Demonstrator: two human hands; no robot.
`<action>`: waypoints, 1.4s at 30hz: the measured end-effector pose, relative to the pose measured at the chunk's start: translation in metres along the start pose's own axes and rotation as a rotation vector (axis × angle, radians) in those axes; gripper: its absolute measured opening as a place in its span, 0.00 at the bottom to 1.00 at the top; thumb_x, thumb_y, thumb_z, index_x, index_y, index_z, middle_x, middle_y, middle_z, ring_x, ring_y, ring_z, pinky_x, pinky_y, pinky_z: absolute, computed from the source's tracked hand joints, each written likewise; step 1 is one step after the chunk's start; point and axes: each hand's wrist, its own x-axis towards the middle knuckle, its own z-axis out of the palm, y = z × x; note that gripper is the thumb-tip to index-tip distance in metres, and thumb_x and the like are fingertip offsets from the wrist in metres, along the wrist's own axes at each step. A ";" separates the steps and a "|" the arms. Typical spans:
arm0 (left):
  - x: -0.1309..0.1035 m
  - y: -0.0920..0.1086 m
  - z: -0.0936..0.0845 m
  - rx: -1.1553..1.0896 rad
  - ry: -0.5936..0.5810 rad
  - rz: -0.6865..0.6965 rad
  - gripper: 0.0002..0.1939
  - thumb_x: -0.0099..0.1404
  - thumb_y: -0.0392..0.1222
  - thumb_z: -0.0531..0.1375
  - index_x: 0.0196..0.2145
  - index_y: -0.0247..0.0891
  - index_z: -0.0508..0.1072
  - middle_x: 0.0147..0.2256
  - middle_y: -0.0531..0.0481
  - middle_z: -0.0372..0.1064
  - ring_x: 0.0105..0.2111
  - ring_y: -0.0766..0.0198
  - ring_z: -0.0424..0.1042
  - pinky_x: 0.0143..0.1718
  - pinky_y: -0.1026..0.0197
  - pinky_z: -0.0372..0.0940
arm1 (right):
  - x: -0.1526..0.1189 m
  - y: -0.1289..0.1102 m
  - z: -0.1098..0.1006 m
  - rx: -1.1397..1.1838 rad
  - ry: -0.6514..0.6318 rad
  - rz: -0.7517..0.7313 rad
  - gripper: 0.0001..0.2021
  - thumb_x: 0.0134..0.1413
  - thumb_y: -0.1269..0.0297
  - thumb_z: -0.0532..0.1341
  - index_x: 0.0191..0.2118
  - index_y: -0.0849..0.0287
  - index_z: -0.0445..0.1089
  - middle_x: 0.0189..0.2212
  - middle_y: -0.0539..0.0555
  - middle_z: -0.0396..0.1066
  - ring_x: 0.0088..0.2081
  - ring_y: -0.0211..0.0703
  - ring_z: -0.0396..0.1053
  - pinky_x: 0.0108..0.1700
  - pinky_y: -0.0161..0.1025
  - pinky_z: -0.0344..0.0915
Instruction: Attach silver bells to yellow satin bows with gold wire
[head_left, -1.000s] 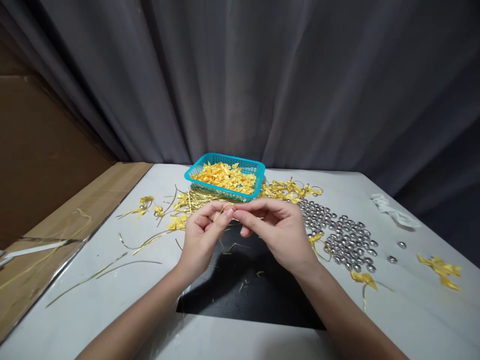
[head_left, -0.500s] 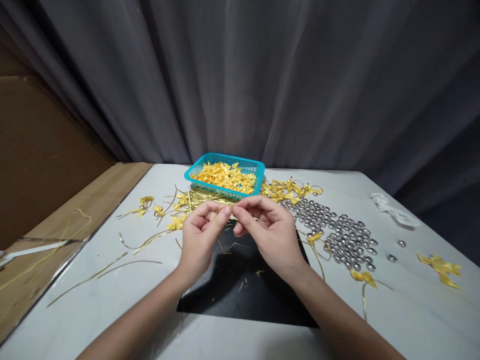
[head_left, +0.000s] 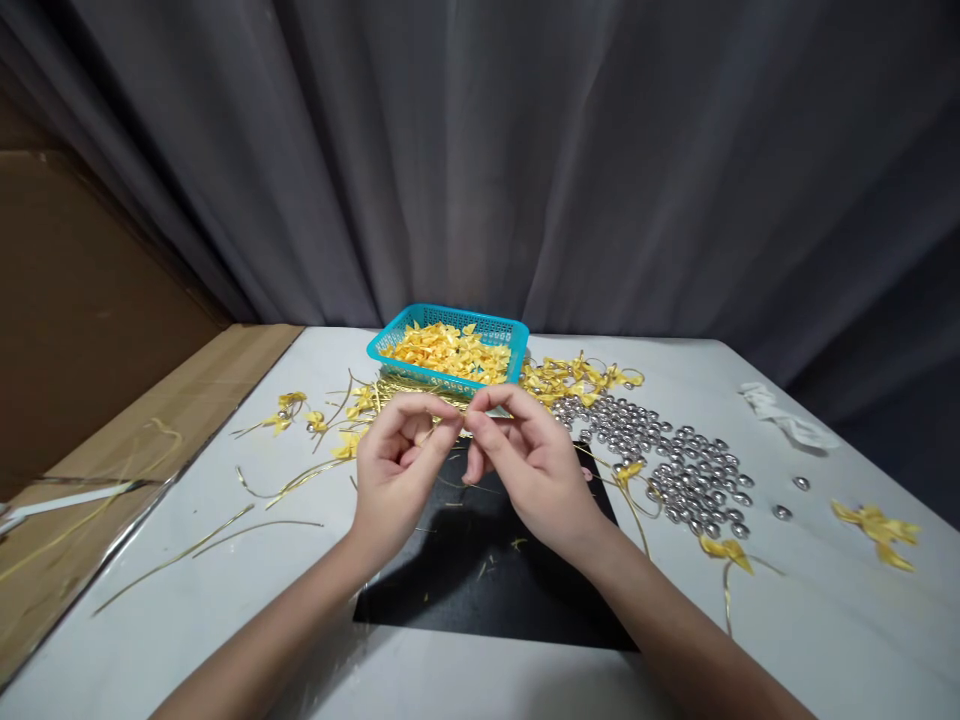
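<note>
Your left hand (head_left: 397,465) and your right hand (head_left: 525,460) meet fingertip to fingertip above the black rectangular mat (head_left: 495,580). Each has thumb and forefinger pressed together on a thin gold wire tie (head_left: 450,428), which spans the small gap between the two pinches; the other fingers curl loosely inward. The tie is held above the far edge of the mat, just in front of the loose bundle of thin gold wire ties (head_left: 409,393) lying on the white table (head_left: 825,620).

Behind that bundle stands the turquoise perforated plastic basket (head_left: 448,318), filled with small yellow ribbon bows (head_left: 450,352). To the right of your right hand a spread of shiny silver round beads (head_left: 675,460) lies on the table, with a heap of finished yellow bows on gold ties (head_left: 574,378) at its far side. More bows and stray gold ties are scattered to the left (head_left: 300,410) and far right (head_left: 877,525). A crumpled white scrap (head_left: 787,420) sits near the right edge. A grey curtain (head_left: 525,150) hangs behind everything.
</note>
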 end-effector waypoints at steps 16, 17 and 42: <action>0.000 0.009 0.001 0.188 0.046 -0.071 0.03 0.56 0.39 0.64 0.30 0.40 0.78 0.16 0.61 0.43 0.17 0.73 0.46 0.20 0.67 0.46 | 0.001 -0.001 -0.002 -0.003 0.021 0.002 0.07 0.56 0.62 0.57 0.33 0.60 0.61 0.22 0.44 0.60 0.20 0.27 0.62 0.27 0.28 0.63; 0.000 0.009 0.001 0.176 0.043 -0.091 0.03 0.56 0.39 0.64 0.29 0.39 0.78 0.16 0.61 0.43 0.17 0.73 0.45 0.19 0.67 0.46 | 0.002 -0.001 -0.003 -0.008 0.031 -0.003 0.07 0.56 0.63 0.57 0.33 0.60 0.61 0.23 0.45 0.60 0.20 0.26 0.62 0.27 0.28 0.63; 0.009 0.011 0.000 -0.301 -0.131 -0.590 0.07 0.58 0.42 0.62 0.30 0.35 0.74 0.17 0.62 0.37 0.17 0.74 0.34 0.15 0.70 0.35 | 0.004 -0.003 -0.013 -0.203 -0.031 0.142 0.08 0.56 0.61 0.57 0.34 0.62 0.61 0.23 0.46 0.61 0.20 0.27 0.61 0.22 0.27 0.59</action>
